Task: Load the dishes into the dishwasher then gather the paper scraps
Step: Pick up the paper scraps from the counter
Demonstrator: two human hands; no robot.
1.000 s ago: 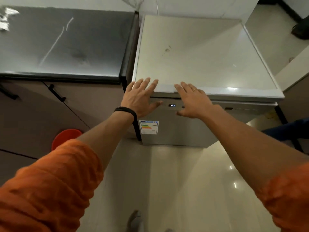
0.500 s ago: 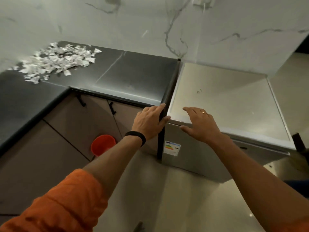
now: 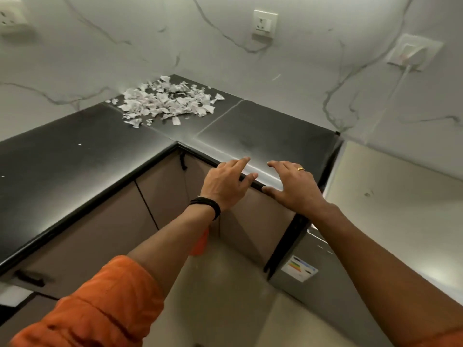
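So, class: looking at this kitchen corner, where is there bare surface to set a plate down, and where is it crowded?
Bare: the black counter left of and in front of the paper scraps; the slab between the scraps and the dishwasher; the dishwasher's pale top. Crowded: the back corner, under the scraps.

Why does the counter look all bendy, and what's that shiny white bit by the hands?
Head view: the wide-angle lens curves the countertop edges; the white streak between the left hand and right hand is light glaring off it.
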